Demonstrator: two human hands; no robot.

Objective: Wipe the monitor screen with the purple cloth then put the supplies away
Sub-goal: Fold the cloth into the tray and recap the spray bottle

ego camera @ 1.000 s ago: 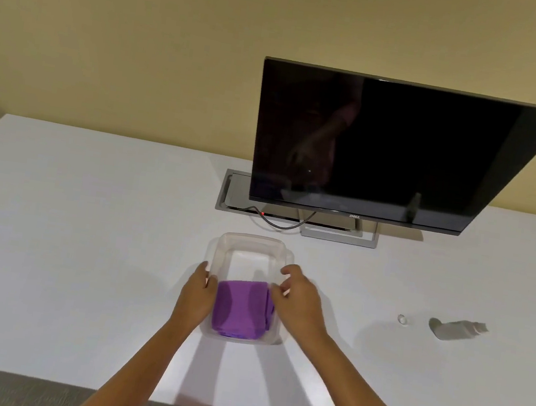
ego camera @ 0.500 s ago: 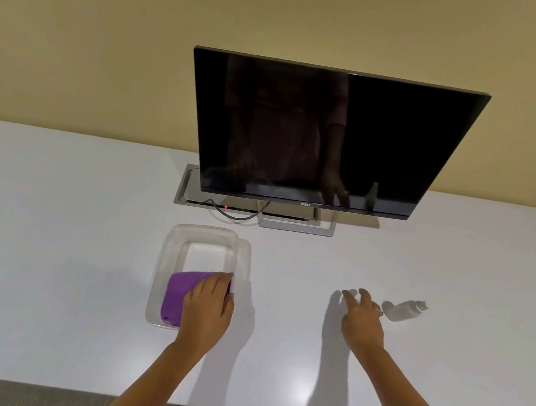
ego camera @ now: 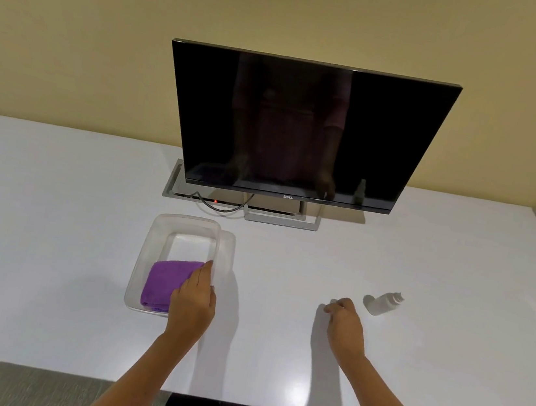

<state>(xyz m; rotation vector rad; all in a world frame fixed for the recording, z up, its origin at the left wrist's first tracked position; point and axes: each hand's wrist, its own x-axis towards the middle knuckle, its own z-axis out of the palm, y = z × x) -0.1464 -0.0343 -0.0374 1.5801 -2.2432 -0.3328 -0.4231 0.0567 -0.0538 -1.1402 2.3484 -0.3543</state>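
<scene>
A black monitor stands at the back of the white table. In front of it sits a clear plastic bin with the folded purple cloth in its near end. My left hand lies on the cloth's right part, fingers fairly straight along the bin's right wall. A small white spray bottle lies on its side to the right. Just left of it, my right hand has its fingers curled down on the table, pinching a small clear cap that is mostly hidden.
A grey cable tray with a black cable and a red light sits behind the bin, beside the monitor's stand. A yellow wall runs behind the table, and a side wall closes off the far right.
My right hand left the bin, crossed to the right and curled its fingers around the cap beside the bottle. My left hand moved onto the cloth's right side. The view shifted right.
</scene>
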